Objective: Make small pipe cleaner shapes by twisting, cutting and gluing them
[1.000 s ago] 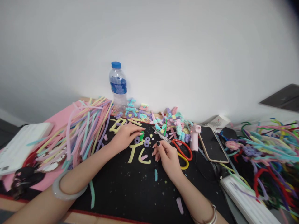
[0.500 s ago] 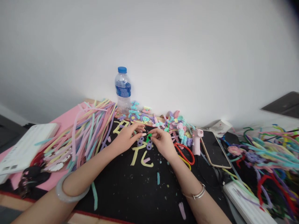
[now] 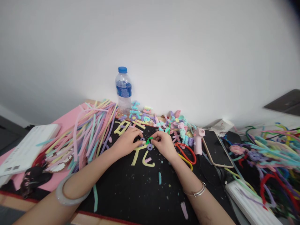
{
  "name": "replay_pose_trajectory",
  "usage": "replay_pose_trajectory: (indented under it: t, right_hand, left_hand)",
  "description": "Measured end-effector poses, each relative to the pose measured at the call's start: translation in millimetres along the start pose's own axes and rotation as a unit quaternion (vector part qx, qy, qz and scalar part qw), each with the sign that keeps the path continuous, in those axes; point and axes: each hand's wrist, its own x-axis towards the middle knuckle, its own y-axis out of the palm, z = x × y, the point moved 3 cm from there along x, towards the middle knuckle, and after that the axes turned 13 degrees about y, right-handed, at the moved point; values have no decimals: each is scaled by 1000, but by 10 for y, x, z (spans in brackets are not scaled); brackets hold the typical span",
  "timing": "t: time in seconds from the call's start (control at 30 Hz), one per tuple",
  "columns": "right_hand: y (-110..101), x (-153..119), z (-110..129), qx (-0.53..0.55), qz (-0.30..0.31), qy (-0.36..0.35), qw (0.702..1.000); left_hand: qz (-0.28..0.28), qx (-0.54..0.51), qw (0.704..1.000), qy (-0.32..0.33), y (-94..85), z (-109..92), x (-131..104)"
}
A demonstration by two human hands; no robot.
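Observation:
Over the black mat, my right hand pinches a small green fuzzy piece. My left hand is beside it, its thumb and fingertips closed round a small purple looped piece that they partly hide. A second purple loop lies just below the green piece. Nearer the front lie a yellow T-like shape and a yellow hooked shape with a short pink bit on it. Behind my left hand is a yellow box-like shape.
Many pastel fuzzy stems lie left. A water bottle stands at the wall. Small fuzzy shapes line the back. Red-handled scissors, a pink device, a phone and tangled stems are right.
My left hand has lowered, and its spread fingers have come together at the purple looped piece. My right hand stays nearly in place with the green piece, which is tilted differently.

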Motion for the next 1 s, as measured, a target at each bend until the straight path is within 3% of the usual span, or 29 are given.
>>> replay_pose_trajectory:
  t: [0.37,0.67,0.8,1.0]
  right_hand:
    - [1,-3,25,-26,-17,-14,999]
    - [-7,8,-12,32,-1,18,999]
    - [-33,31,-36,97,43,39,994]
    - [-131,45,29,218,48,36,974]
  left_hand:
    - [-5,-21,1000,-23,7,-27,11]
    - [-12,-48,998,-37,-1,-52,16]
    - [-54,-91,993,-56,-26,-59,15]
    - [-130,-195,968,-86,-64,-77,12]
